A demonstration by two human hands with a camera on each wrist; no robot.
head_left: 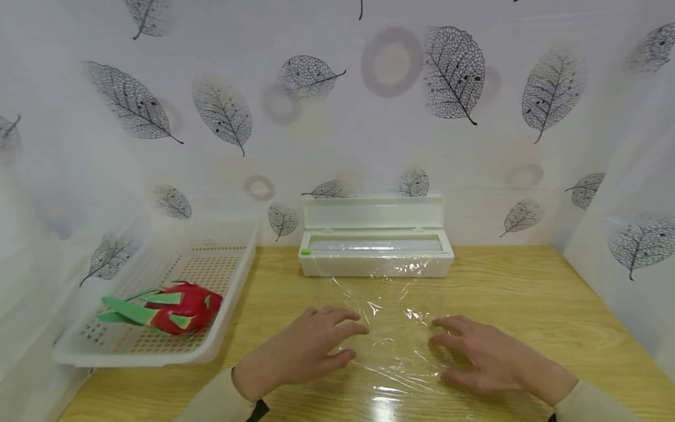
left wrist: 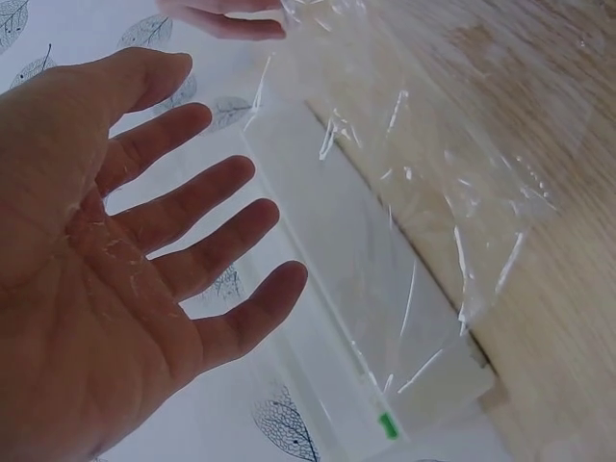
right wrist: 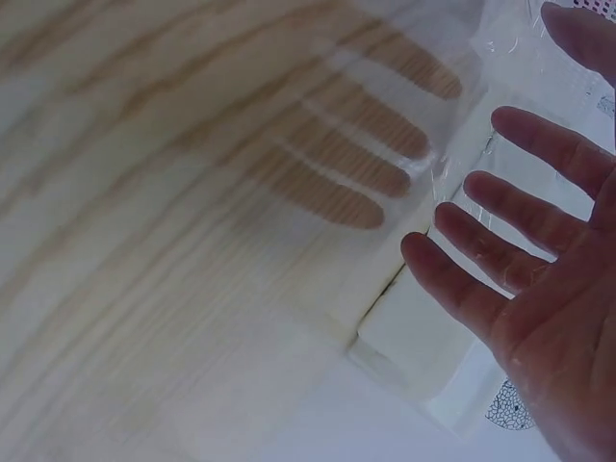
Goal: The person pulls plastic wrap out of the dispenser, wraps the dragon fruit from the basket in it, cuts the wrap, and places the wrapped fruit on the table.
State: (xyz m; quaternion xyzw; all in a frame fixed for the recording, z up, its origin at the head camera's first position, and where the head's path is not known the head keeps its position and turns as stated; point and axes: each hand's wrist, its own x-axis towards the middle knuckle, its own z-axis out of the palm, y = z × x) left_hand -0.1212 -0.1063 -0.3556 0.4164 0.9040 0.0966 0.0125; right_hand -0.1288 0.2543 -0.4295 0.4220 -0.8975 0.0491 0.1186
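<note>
A sheet of clear cling film [head_left: 392, 349] stretches from a white cling film dispenser box [head_left: 337, 268] toward the person, over the wooden table. The box's lid [head_left: 374, 212] stands raised, and a small green piece [head_left: 305, 251] sits at its left end. My left hand [head_left: 311, 349] is at the film's left side, fingers spread and relaxed. On the opposite side is my right hand [head_left: 487, 357], its fingers likewise apart. Both wrist views show bare palms, the left hand [left wrist: 144, 250] and the right hand [right wrist: 549, 250], with nothing gripped. Whether fingertips touch the film I cannot tell.
At the left stands a white plastic basket [head_left: 232, 310] holding a red dragon fruit [head_left: 187, 308] with green leaf tips. A leaf-printed curtain [head_left: 348, 135] hangs behind and at both sides. The wood-grain table [head_left: 532, 305] extends to the right of the box.
</note>
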